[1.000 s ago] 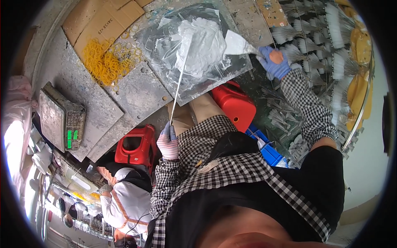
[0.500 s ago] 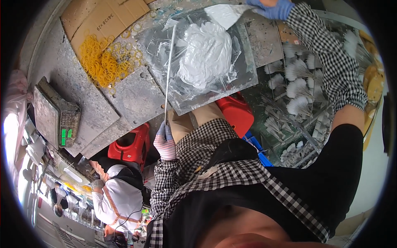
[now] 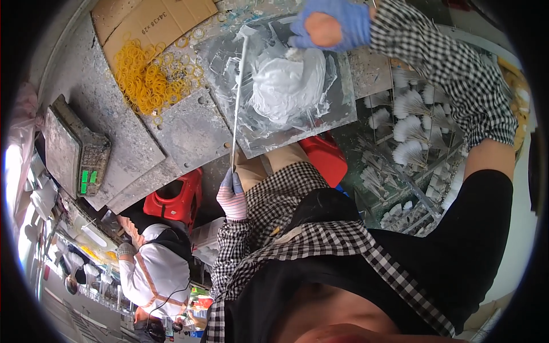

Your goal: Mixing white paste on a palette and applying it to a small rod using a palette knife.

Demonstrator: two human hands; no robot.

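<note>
1. A long thin white stick (image 3: pixel 237 103) is held at its near end by the left hand (image 3: pixel 231 196). The hand is in a pale glove, and its fingers are closed tight round the stick.
2. The stick is stretched away from the body, across the near edge of the work table, and its far tip is laid at the far left corner of a shiny clear sheet (image 3: pixel 337 108).
3. A big lump of white paste (image 3: pixel 286 86) is spread in the middle of that sheet, just to the right of the stick.
4. The far side of the paste is touched by the right hand (image 3: pixel 329 26), which is in a blue glove. Its fingers are curled together, but whether something is pinched in them cannot be told.
5. A heap of yellow rubber bands (image 3: pixel 146 80) is seen on the grey table (image 3: pixel 189 131), to the left of the sheet.
6. A flat piece of brown cardboard (image 3: pixel 154 20) is laid beyond the bands.
7. A dusty weighing scale (image 3: pixel 74 151) is placed at the left end of the table.
8. Rows of white brush tufts (image 3: pixel 412 126) are set out on the right.
9. Red stools (image 3: pixel 177 197) are seen under the table, and another person in a white top (image 3: pixel 151 271) is seated lower left.
</note>
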